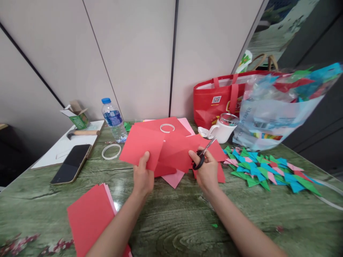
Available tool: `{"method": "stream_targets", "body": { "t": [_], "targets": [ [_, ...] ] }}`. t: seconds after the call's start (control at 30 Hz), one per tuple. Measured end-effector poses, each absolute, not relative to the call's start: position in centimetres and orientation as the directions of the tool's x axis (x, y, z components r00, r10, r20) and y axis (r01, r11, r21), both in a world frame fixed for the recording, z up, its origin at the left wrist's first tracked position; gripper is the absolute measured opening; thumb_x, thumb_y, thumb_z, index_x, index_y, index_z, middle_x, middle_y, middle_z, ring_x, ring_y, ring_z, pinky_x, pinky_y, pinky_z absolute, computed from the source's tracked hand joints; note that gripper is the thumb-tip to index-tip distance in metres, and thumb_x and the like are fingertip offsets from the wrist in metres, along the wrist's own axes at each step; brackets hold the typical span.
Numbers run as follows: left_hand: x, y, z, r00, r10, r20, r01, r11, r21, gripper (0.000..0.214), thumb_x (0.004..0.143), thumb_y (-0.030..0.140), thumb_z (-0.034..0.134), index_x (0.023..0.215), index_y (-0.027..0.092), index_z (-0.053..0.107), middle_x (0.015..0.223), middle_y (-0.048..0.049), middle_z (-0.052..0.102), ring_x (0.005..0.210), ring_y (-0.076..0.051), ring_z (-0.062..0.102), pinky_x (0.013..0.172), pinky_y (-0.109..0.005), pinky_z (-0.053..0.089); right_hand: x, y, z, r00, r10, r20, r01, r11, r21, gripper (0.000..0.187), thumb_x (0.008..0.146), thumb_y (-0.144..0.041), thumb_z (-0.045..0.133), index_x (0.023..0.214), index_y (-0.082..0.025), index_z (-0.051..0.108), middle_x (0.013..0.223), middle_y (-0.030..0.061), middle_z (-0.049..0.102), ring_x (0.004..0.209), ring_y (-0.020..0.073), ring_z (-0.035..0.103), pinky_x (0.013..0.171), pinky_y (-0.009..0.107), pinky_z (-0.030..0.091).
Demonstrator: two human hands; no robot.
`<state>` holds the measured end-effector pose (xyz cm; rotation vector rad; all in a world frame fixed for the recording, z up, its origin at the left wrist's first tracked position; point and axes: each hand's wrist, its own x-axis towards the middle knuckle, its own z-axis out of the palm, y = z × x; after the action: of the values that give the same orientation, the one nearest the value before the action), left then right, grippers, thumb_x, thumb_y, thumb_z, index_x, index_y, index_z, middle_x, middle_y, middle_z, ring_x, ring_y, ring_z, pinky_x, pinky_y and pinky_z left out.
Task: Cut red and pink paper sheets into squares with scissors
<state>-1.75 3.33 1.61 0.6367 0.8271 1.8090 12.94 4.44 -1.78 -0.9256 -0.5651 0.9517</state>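
- Matt, smooth paper in the red sheets (pixel 142 144).
- Bright metal blades, black plastic-looking loops on the scissors (pixel 201 157).
- Matt paper, too, in the coloured pieces (pixel 257 167).
- Clear, glossy plastic in the bottle (pixel 114 119).
- Thin, crinkled film in the see-through bag (pixel 268 121).
- Dark, glossy, glass-like face on the phone (pixel 72 164).
- Wood handle, metal head on the hammer (pixel 87 132).
- Smooth tabletop (pixel 171 214), wood-grain look, slight sheen.

The rectangular red paper sheet (pixel 142 142) conceals most fingers of the left hand (pixel 143 177); below them, the bare forearm (pixel 118 225) partly covers the flat red-and-pink paper stack (pixel 89 214), cropped at bottom.
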Motion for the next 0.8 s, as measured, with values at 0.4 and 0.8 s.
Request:
{"method": "stream_targets", "body": {
  "t": [0.4,0.8],
  "targets": [
    [-0.4,2.6,-1.3,-0.213,0.953,0.214,-0.1,-0.239,0.966,0.03,0.07,0.029,0.058,0.096,0.014,0.057,0.1,-0.0068,0.062,0.091,-0.018,0.057,0.081,-0.032,0.044,11.2,2.8,-0.7,0.233,0.97,0.075,-0.583,0.2,-0.788,0.025,0.058,-0.018,0.072,0.079,-0.019,0.059,0.079,-0.0002,0.066,0.071,0.0154,0.06,0.072,0.032,0.048],
    [-2.0,3.2,-1.3,0.127,0.891,0.436,0.578,-0.424,0.698,0.087,0.066,0.035,0.06,0.134,0.024,0.007,0.133,-0.014,0.034,0.121,-0.025,0.032,0.096,-0.045,0.027,14.3,5.2,-1.8,0.587,0.803,0.103,-0.378,0.384,-0.843,0.026,0.056,-0.022,0.072,0.076,-0.016,0.056,0.073,-0.0007,0.064,0.063,0.0122,0.059,0.064,0.028,0.049]
  ]
}}
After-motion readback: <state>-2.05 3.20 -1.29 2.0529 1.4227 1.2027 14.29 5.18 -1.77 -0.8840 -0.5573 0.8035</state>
